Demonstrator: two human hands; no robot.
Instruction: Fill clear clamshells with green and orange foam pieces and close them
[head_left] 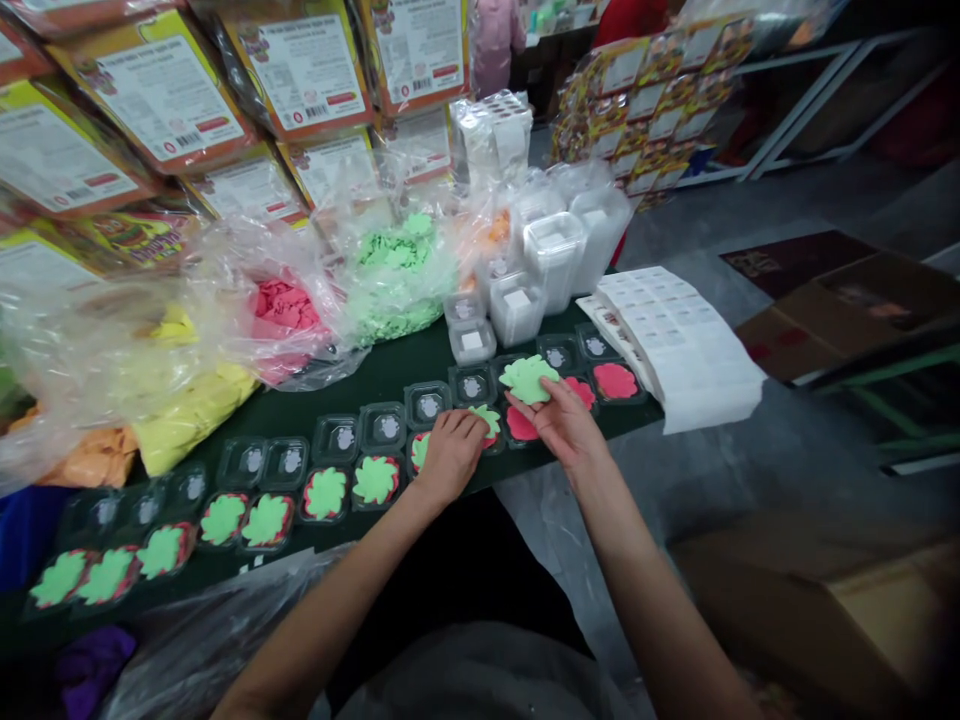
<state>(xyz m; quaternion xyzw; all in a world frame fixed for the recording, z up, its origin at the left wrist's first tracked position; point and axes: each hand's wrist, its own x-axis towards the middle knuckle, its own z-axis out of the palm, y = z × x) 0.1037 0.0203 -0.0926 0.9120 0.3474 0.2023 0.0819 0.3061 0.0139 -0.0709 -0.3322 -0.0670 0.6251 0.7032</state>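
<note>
You're working both hands over the dark green table (379,382), and your right hand (555,418) is holding a green flower piece (528,374) up above the containers, thumb and fingers pinching its near edge. Your left hand (454,448) is reaching lower, fingers bent together and resting at the edge of another green flower (490,424) that is lying over red in its container; whether those fingertips are gripping it or just pressing, you can't tell from here. A row of clear containers (325,430) is running along the near edge, lids standing open behind, each lid showing a pale sticker. Off to your left, green flowers are covering red ones; over to your right, red flowers (616,380) are lying bare in theirs. Behind the row, plastic bags are holding yellow pieces (196,412), pink pieces (285,310) and green pieces (397,270), with stacked clear tubs (553,255) standing beside them. Printed sheets (682,340) are hanging over the table's right end, and labelled packages (161,95) are rising at the back left.
</note>
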